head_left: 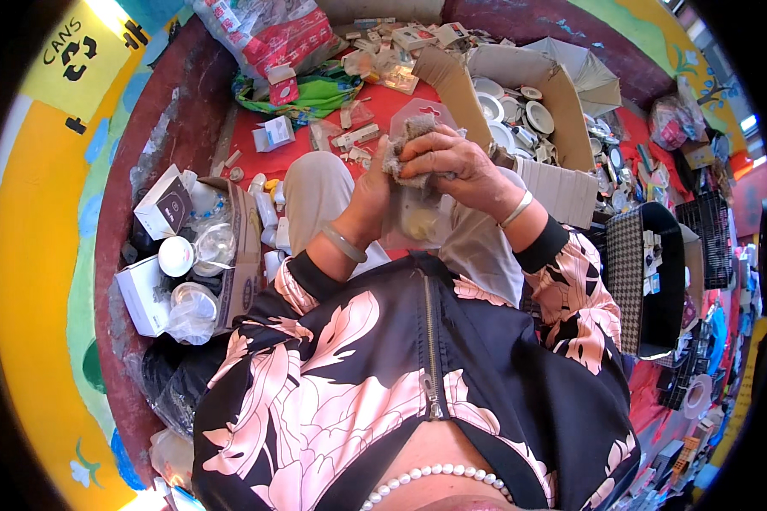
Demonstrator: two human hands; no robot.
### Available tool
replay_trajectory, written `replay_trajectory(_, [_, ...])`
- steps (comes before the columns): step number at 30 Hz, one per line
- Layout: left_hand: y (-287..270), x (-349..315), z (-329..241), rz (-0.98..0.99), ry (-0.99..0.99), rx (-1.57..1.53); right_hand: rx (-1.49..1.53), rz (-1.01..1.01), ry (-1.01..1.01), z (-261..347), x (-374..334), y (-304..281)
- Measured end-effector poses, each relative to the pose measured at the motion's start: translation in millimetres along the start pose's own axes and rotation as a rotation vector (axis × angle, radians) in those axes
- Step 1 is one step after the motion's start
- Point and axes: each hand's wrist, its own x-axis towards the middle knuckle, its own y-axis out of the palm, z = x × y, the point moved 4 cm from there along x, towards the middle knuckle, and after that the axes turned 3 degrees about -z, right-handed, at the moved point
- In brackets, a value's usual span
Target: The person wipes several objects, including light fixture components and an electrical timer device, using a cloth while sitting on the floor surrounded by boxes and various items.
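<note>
Here, grey cloth (418, 129) between both hands (369, 192) (467, 169).

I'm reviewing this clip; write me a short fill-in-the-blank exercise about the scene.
1. The grey cloth is gripped by the ____ hand.
2. The left hand is at the ____ edge of the clear plastic package.
3. The cardboard box holds round fittings, mostly ____.
4. The black jacket has ____ flowers.

Missing words: right; left; white; pink
</note>
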Motion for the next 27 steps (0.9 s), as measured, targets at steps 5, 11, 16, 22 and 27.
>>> replay_trajectory(5, [10.2,-1.8,0.0,0.057,0.072,0.078,-0.134,-0.053,-0.07,14.0,-11.8,-2.6])
replay_trajectory(11, [-1.0,-2.4,-19.1,0.018,0.109,0.064,-0.144,0.066,-0.02,5.3,-25.6,-4.6])
replay_trajectory(16, [-8.4,-3.2,-38.5,0.009,0.178,0.007,-0.415,0.015,0.259,-40.5,-23.4,-46.7])
replay_trajectory(22, [5.2,-5.7,-36.1,0.019,0.14,-0.023,-0.402,-0.244,-0.135,12.5,47.8,-41.0])
replay_trajectory(27, [-2.4,-6.9,-44.1,-0.055,0.233,-0.012,-0.444,-0.215,-0.178,-7.8,41.3,-10.2])
